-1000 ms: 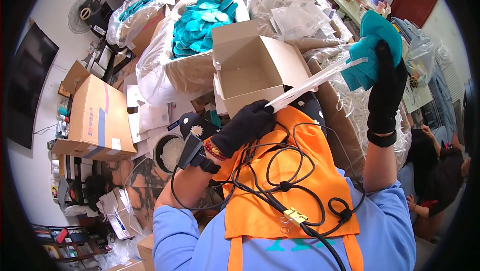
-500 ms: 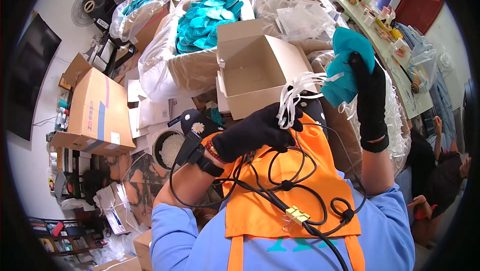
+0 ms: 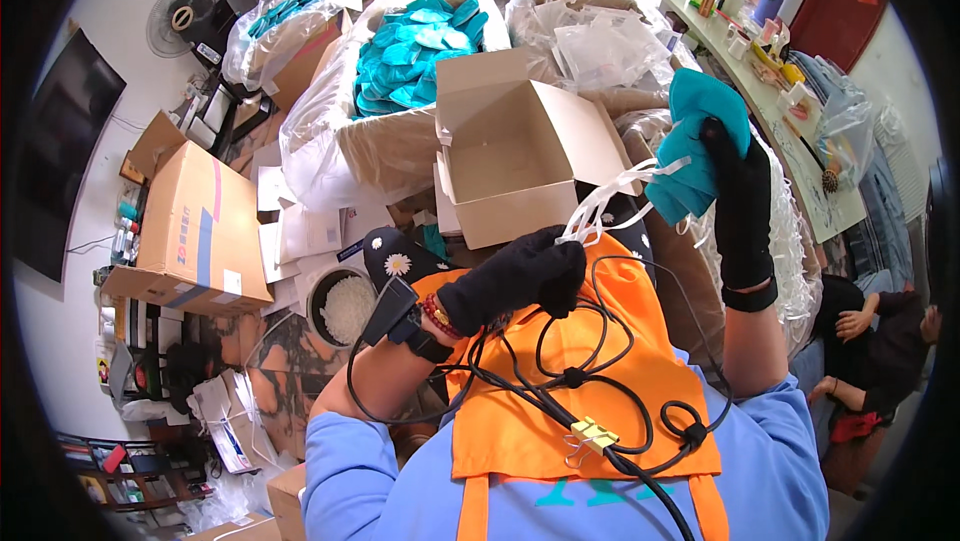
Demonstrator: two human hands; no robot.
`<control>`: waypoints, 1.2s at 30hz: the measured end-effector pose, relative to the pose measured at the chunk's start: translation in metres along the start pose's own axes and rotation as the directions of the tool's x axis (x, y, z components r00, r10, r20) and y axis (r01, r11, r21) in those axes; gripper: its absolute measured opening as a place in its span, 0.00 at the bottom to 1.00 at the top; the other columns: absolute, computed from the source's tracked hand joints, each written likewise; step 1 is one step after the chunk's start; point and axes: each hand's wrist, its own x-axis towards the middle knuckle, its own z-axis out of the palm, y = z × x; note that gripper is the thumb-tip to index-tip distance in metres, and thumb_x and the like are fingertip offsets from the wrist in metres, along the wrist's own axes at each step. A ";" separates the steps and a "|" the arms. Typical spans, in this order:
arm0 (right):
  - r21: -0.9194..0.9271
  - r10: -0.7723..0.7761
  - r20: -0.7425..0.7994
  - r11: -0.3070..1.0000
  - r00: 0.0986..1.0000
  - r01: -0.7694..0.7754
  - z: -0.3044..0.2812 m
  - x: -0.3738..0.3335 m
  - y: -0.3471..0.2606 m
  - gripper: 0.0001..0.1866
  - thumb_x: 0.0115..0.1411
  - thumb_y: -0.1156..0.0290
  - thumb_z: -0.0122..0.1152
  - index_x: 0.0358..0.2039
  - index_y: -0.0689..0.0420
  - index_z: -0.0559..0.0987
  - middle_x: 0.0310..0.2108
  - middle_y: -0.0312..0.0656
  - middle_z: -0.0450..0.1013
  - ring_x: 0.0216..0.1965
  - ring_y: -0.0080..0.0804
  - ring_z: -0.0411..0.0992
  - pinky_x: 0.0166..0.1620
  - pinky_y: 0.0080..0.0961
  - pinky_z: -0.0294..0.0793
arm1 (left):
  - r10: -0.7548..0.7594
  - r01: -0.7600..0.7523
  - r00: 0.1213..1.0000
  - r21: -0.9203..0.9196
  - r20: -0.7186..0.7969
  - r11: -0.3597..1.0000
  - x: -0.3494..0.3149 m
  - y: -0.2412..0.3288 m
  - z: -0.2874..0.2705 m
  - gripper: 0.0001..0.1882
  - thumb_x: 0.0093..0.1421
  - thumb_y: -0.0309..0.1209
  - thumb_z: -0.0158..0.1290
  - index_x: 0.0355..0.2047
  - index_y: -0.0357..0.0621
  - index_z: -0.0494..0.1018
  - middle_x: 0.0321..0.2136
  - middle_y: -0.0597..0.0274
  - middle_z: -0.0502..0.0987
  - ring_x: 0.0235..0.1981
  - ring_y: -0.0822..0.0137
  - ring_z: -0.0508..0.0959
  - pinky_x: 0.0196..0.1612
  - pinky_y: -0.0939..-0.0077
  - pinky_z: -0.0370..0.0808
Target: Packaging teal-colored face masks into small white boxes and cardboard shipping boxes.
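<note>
A small stack of teal face masks (image 3: 693,176) is up at the right, gripped along its right side by my black-gloved right hand (image 3: 732,166). White elastic straps (image 3: 600,209) run from the masks toward the lower left. My left hand (image 3: 545,271), also gloved in black, is closed on the strap ends above my orange apron (image 3: 570,371). Between the hands the straps are stretched fairly straight. Just beyond my left hand stands an open cardboard box (image 3: 510,146), its inside bare.
A plastic-lined box (image 3: 350,141) heaped with teal masks (image 3: 415,51) stands ahead. Bagged clear packaging (image 3: 610,51) lies behind the open box. At left are a large carton (image 3: 185,231) and a pot of white bits (image 3: 348,306). Black cables (image 3: 560,391) loop over my apron. Another person (image 3: 870,351) sits at right.
My left fingers have closed round the straps and pulled them straighter. The masks have come down slightly. At the right, the other person's hands have moved.
</note>
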 end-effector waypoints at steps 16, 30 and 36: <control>0.306 0.080 0.117 0.945 0.990 -0.112 -0.017 0.000 -0.005 0.14 0.60 0.61 0.60 0.42 0.56 0.76 0.34 0.31 0.72 0.35 0.18 0.70 0.39 0.20 0.72 | -0.080 0.110 0.991 0.303 -0.109 0.947 -0.014 0.025 0.021 0.15 0.63 0.28 0.49 0.49 0.36 0.70 0.29 0.67 0.75 0.24 0.78 0.73 0.29 0.81 0.73; 0.573 0.097 0.556 0.675 0.826 -0.465 -0.021 -0.006 0.003 0.18 0.59 0.63 0.61 0.46 0.60 0.73 0.38 0.37 0.75 0.37 0.24 0.74 0.44 0.25 0.75 | -0.117 0.132 0.991 0.309 -0.065 0.942 -0.024 0.021 0.030 0.14 0.66 0.36 0.45 0.42 0.37 0.70 0.30 0.62 0.75 0.26 0.73 0.75 0.32 0.80 0.71; 0.225 -0.056 0.826 0.945 0.561 -0.238 -0.033 -0.023 0.002 0.23 0.55 0.59 0.65 0.47 0.60 0.76 0.38 0.40 0.76 0.40 0.25 0.73 0.45 0.25 0.73 | 0.098 -0.080 0.995 0.725 0.017 0.684 -0.004 0.047 0.038 0.18 0.62 0.34 0.50 0.47 0.35 0.70 0.34 0.54 0.77 0.30 0.66 0.78 0.35 0.73 0.75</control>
